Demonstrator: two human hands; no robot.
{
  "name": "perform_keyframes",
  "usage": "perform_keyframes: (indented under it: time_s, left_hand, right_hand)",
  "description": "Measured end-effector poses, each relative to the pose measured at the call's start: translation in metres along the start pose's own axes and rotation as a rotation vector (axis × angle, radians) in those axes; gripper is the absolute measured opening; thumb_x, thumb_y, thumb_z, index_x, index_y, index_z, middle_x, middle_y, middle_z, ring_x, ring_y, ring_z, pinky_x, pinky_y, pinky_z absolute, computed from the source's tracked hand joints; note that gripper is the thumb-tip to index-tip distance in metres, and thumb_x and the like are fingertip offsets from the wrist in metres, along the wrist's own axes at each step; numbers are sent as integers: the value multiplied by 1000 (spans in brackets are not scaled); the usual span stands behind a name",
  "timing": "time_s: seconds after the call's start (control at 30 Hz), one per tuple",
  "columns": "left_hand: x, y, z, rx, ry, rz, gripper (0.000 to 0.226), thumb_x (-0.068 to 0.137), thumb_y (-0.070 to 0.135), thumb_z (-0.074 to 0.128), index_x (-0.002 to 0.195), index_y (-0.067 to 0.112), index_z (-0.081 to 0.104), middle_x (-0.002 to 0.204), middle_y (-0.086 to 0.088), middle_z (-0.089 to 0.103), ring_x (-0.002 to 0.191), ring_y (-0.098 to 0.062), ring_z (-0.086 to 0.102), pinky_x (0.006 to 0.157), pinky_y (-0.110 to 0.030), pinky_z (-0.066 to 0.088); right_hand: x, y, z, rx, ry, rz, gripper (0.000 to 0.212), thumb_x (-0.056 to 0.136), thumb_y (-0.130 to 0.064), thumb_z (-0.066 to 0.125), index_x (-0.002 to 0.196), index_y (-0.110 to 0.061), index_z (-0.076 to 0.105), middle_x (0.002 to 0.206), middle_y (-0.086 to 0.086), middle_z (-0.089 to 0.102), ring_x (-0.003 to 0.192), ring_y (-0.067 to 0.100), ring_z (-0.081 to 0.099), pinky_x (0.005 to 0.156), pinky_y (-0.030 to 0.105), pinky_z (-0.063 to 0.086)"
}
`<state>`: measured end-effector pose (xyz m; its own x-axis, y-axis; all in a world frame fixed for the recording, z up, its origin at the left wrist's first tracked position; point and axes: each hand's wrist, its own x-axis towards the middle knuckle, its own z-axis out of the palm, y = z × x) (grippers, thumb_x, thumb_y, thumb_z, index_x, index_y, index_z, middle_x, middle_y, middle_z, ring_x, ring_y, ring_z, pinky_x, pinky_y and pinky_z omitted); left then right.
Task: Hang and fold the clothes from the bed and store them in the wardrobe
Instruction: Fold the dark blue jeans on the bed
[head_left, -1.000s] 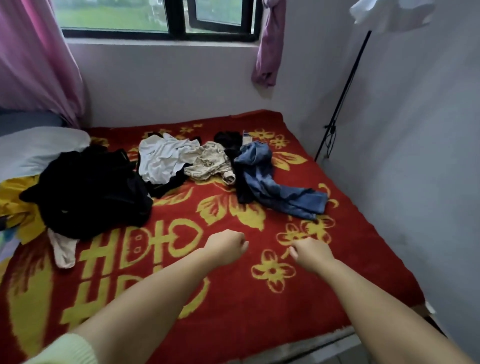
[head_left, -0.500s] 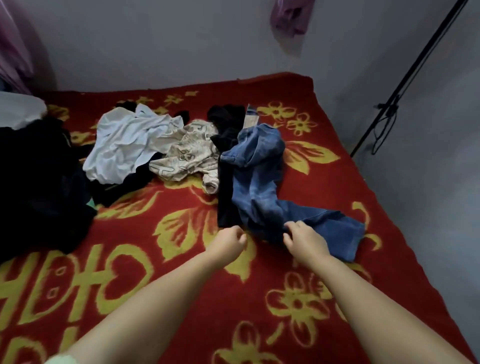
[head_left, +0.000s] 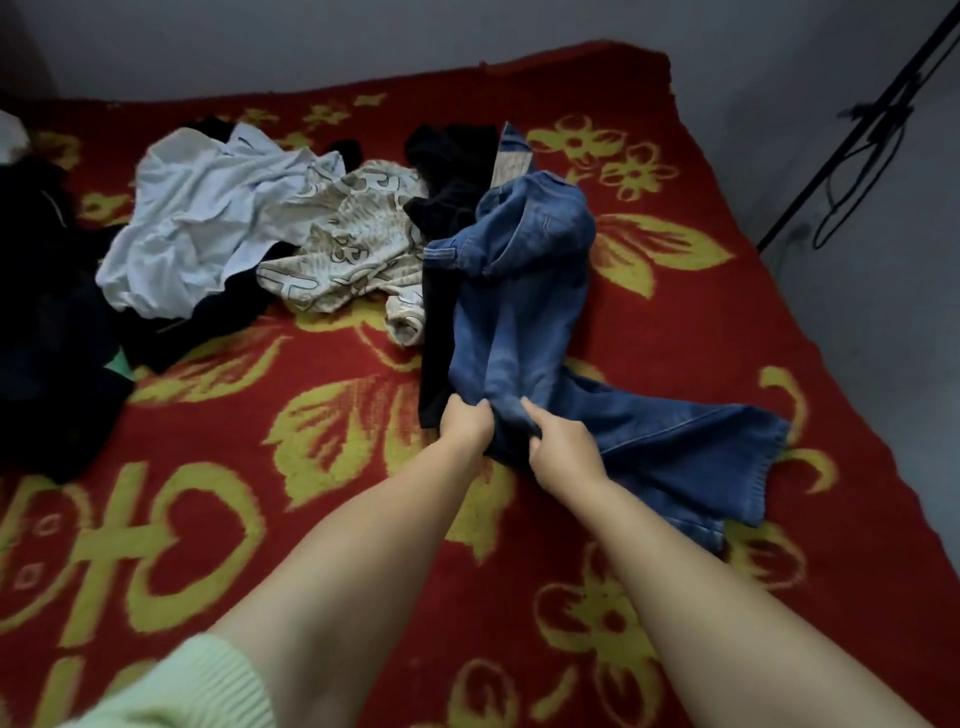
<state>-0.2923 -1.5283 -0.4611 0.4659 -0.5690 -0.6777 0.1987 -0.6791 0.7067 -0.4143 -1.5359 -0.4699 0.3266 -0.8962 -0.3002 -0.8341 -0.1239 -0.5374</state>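
The blue jeans (head_left: 519, 312) are being gripped by both hands close together, near the middle of the bed (head_left: 363, 519). The left hand (head_left: 467, 428) and the right hand (head_left: 563, 447) are being closed on a bunched fold of the denim, with the fingers curled into the cloth; this double hold is probably being chosen so that the heavy garment can be lifted free in one piece and shaken out before folding. One leg of the jeans is being left spread flat toward 3 o'clock from the hands, and the waist part is being left heaped toward 12 o'clock.

A black garment (head_left: 447, 218) is lying against the jeans at about 11 o'clock, partly under them, so it may be dragged along. Farther, toward 10 o'clock, a patterned beige top (head_left: 353, 244) and a white shirt (head_left: 208, 228) are lying crumpled, and a dark pile (head_left: 47, 338) is being cut by the frame's edge at 9 o'clock.

The fingertips are being hidden inside the fold. The wardrobe is not being shown. A black stand with a cable (head_left: 857, 135) is only partly visible at 2 o'clock.
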Motion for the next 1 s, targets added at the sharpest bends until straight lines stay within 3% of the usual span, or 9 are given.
perform_keyframes:
  time_s: [0.13, 0.3, 0.5, 0.6, 0.67, 0.73, 0.87, 1.0]
  left_hand:
    - [-38, -24, -39, 4, -1, 21, 18, 97, 19, 48, 112, 12, 54, 94, -6, 63, 93, -27, 61, 89, -44, 52]
    - [-91, -54, -133, 203, 26, 75, 25, 94, 11, 52, 118, 6, 57, 111, -15, 65, 104, -28, 61, 89, -36, 48]
    - [-142, -88, -251, 198, -42, 89, 26, 95, -1, 49, 118, 7, 53, 103, -10, 63, 95, -20, 58, 75, -27, 47]
    - [-162, -112, -308, 235, -98, 47, 22, 97, 8, 50, 115, 20, 52, 97, 0, 64, 88, -13, 61, 66, -23, 48]
    - [-167, -129, -341, 275, -123, 18, 20, 97, 13, 51, 114, 24, 52, 100, 2, 64, 90, -12, 61, 70, -26, 50]
    - [-172, -147, -376, 312, -128, -14, 19, 96, 13, 52, 114, 20, 54, 102, -3, 65, 93, -17, 63, 73, -30, 52]
    - [-175, -174, -468, 371, -154, -77, 13, 96, 9, 53, 107, 12, 59, 95, -7, 68, 75, -11, 65, 56, -23, 49]
    - [-166, -183, -568, 536, -85, -115, 22, 92, 3, 58, 114, 6, 60, 99, -11, 68, 86, -20, 64, 70, -27, 50]
  right_hand:
    - [-45, -23, 4, 38, -108, -50, 51, 91, -14, 47, 141, -25, 47, 128, 12, 62, 118, 29, 56, 95, 32, 46]
    - [-121, -82, 26, 41, -311, -141, 53, 93, -21, 47, 146, -22, 40, 127, 10, 62, 117, 27, 57, 95, 32, 45]
    - [-202, -158, 66, 83, -465, -239, 49, 96, -21, 44, 145, -18, 38, 125, 12, 63, 114, 29, 57, 93, 36, 46]
    - [-238, -193, 90, 89, -520, -284, 40, 98, -20, 42, 137, -16, 48, 118, 14, 66, 107, 32, 60, 89, 42, 48]
    - [-255, -213, 107, 56, -562, -286, 37, 98, -21, 42, 134, -17, 51, 117, 12, 66, 106, 31, 60, 89, 41, 49]
    - [-271, -235, 128, 23, -611, -293, 36, 98, -22, 43, 132, -18, 52, 117, 11, 66, 106, 30, 60, 89, 41, 49]
    - [-300, -294, 176, -50, -723, -383, 40, 96, -32, 48, 134, -20, 49, 121, 13, 63, 110, 33, 57, 92, 41, 46]
    - [-315, -336, 208, -106, -803, -441, 52, 94, -42, 50, 142, -23, 41, 127, 13, 60, 118, 32, 53, 97, 36, 42]
